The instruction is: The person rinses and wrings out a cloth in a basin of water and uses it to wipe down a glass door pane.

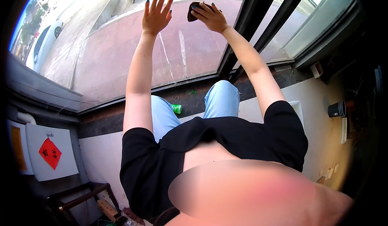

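Both arms are stretched out toward a large window pane [117, 52]. My left hand [155, 17] is raised at the glass with its fingers spread and holds nothing. To its right, my right hand [212, 17] presses a dark brown cloth [193, 13] at the glass, its fingers laid over the cloth. Whitish streaks [182, 52] run down below the hands. A green bottle [176, 108] lies on the dark ledge between my knees.
Black window frame bars [262, 27] stand right of my right hand. A dark bucket [336, 109] is on the floor at right. At lower left are a grey box with a red paper diamond [50, 153] and a dark wooden stool [83, 195].
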The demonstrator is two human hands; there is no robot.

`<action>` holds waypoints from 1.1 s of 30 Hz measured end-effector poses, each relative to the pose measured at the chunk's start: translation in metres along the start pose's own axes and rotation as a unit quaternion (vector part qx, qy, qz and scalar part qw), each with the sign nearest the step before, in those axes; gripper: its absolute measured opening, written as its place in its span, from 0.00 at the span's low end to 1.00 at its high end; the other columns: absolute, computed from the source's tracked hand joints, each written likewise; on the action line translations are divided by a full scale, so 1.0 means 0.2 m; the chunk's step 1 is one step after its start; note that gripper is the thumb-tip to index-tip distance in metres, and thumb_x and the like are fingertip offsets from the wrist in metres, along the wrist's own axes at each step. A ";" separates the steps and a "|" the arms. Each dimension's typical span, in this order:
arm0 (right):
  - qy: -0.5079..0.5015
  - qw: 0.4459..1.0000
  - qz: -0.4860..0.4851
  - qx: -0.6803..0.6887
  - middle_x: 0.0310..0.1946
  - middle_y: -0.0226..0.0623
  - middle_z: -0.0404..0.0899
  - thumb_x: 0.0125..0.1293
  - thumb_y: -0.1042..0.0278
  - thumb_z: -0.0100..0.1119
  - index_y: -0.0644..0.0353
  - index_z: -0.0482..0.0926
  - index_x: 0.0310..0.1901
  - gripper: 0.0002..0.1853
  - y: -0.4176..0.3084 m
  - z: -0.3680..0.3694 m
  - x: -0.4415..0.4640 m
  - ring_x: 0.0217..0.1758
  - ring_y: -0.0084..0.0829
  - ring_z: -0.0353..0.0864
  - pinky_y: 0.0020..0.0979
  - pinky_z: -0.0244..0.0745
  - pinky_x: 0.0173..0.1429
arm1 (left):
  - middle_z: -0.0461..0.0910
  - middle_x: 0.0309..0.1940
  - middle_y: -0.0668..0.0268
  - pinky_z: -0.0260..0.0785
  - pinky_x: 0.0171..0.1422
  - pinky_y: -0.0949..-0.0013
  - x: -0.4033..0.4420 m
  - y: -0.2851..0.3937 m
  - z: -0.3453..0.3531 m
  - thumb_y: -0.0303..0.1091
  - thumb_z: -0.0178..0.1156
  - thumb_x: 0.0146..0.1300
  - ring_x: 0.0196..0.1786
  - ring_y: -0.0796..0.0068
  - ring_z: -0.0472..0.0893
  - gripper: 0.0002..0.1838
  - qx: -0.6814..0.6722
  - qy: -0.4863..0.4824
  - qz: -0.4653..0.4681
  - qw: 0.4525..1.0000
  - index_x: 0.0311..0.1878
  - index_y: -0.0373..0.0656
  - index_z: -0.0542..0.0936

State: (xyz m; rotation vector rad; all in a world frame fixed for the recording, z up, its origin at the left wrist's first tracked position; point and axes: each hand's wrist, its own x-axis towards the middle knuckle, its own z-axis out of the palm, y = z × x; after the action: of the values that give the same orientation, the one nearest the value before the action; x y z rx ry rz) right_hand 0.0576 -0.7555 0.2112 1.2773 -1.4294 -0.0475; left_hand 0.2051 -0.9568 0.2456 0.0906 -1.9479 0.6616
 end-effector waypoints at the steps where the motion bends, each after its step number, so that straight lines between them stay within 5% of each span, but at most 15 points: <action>1: 0.021 0.999 0.032 -0.019 0.58 0.19 0.60 0.56 0.66 0.49 0.39 0.62 0.57 0.25 0.11 -0.03 0.04 0.63 0.23 0.56 0.38 0.31 0.68 | 0.55 0.62 0.70 0.40 0.66 0.59 0.00 0.00 0.00 0.44 0.49 0.52 0.64 0.69 0.53 0.28 -0.005 -0.001 0.000 1.000 0.60 0.62 0.61; 3: 0.044 0.994 0.092 -0.036 0.57 0.25 0.61 0.54 0.66 0.53 0.46 0.65 0.55 0.24 0.34 -0.09 0.12 0.61 0.27 0.59 0.38 0.42 0.63 | 0.56 0.62 0.69 0.40 0.66 0.58 0.00 0.00 0.00 0.44 0.48 0.54 0.64 0.69 0.53 0.26 -0.008 -0.005 0.000 1.000 0.59 0.62 0.62; 4: 0.118 0.987 0.079 -0.072 0.57 0.30 0.61 0.53 0.69 0.53 0.51 0.65 0.54 0.24 0.44 -0.19 0.17 0.59 0.35 0.61 0.44 0.49 0.59 | 0.56 0.62 0.69 0.41 0.66 0.58 0.00 0.00 -0.01 0.44 0.48 0.54 0.64 0.69 0.54 0.26 -0.006 -0.006 0.000 1.000 0.59 0.62 0.62; 5: 0.111 0.983 0.141 0.045 0.60 0.44 0.55 0.55 0.76 0.46 0.62 0.59 0.58 0.25 0.48 -0.23 0.23 0.62 0.47 0.55 0.50 0.45 0.62 | 0.56 0.61 0.69 0.41 0.66 0.58 0.01 0.00 -0.01 0.44 0.47 0.54 0.64 0.69 0.54 0.25 -0.005 -0.005 0.000 1.000 0.59 0.62 0.63; 8: 0.188 0.962 0.168 0.107 0.58 0.46 0.58 0.54 0.78 0.48 0.63 0.63 0.55 0.24 0.61 -0.28 0.29 0.60 0.48 0.59 0.46 0.55 0.58 | 0.56 0.61 0.69 0.41 0.65 0.58 0.01 0.02 -0.01 0.44 0.47 0.54 0.64 0.69 0.55 0.25 -0.006 -0.003 -0.006 1.000 0.59 0.62 0.63; 13: 0.165 0.935 0.313 -0.028 0.58 0.43 0.59 0.54 0.77 0.47 0.60 0.63 0.55 0.23 0.41 -0.19 0.24 0.61 0.45 0.57 0.43 0.53 0.61 | 0.56 0.62 0.69 0.40 0.66 0.58 0.00 0.00 0.01 0.44 0.49 0.52 0.64 0.68 0.54 0.28 -0.012 -0.003 0.000 1.000 0.59 0.62 0.62; 14: 0.228 0.935 0.272 0.025 0.57 0.36 0.61 0.51 0.70 0.53 0.54 0.66 0.53 0.24 0.35 -0.16 0.18 0.58 0.44 0.60 0.50 0.53 0.54 | 0.55 0.62 0.69 0.39 0.66 0.58 0.00 0.00 0.02 0.44 0.50 0.51 0.64 0.68 0.54 0.29 -0.013 -0.003 0.001 1.000 0.59 0.62 0.61; 15: 0.188 0.952 0.241 0.025 0.56 0.40 0.61 0.50 0.70 0.54 0.56 0.66 0.53 0.25 0.28 -0.01 0.07 0.57 0.50 0.59 0.54 0.55 0.51 | 0.55 0.62 0.69 0.39 0.67 0.58 -0.01 0.01 0.02 0.44 0.50 0.51 0.64 0.68 0.54 0.29 -0.010 -0.003 0.000 1.000 0.59 0.62 0.61; 19: -0.009 0.981 0.156 0.113 0.57 0.30 0.60 0.50 0.66 0.55 0.48 0.65 0.54 0.26 -0.20 0.10 -0.29 0.61 0.40 0.57 0.45 0.53 0.58 | 0.55 0.62 0.68 0.39 0.66 0.57 -0.01 0.01 0.02 0.45 0.48 0.53 0.64 0.67 0.54 0.27 0.005 -0.009 0.002 1.000 0.59 0.61 0.61; 25: -0.057 0.991 0.091 0.081 0.57 0.24 0.60 0.56 0.71 0.46 0.44 0.64 0.55 0.23 -0.29 0.07 -0.38 0.62 0.31 0.56 0.38 0.42 0.65 | 0.55 0.62 0.66 0.39 0.66 0.57 0.00 0.00 0.02 0.45 0.45 0.55 0.64 0.65 0.54 0.25 -0.005 -0.025 0.006 1.000 0.59 0.59 0.62; 30: 0.073 0.945 0.313 0.062 0.56 0.54 0.56 0.52 0.74 0.49 0.68 0.58 0.55 0.27 0.04 0.02 -0.25 0.60 0.53 0.55 0.46 0.56 0.59 | 0.54 0.62 0.66 0.40 0.66 0.56 0.00 0.01 0.02 0.45 0.46 0.55 0.65 0.65 0.52 0.25 -0.008 -0.022 0.009 1.000 0.60 0.59 0.62; 33: 0.165 0.894 0.406 0.090 0.58 0.56 0.53 0.54 0.74 0.46 0.68 0.55 0.57 0.27 0.14 0.01 -0.21 0.61 0.55 0.52 0.44 0.51 0.62 | 0.54 0.62 0.66 0.40 0.66 0.56 -0.01 0.01 0.02 0.44 0.46 0.55 0.64 0.64 0.52 0.26 -0.014 -0.019 0.008 1.000 0.60 0.59 0.61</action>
State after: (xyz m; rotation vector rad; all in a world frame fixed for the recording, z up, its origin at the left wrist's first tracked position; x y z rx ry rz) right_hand 0.0275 -0.7166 0.2002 0.6920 -1.5806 0.8432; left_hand 0.2027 -0.9577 0.2431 0.0701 -1.9960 0.6472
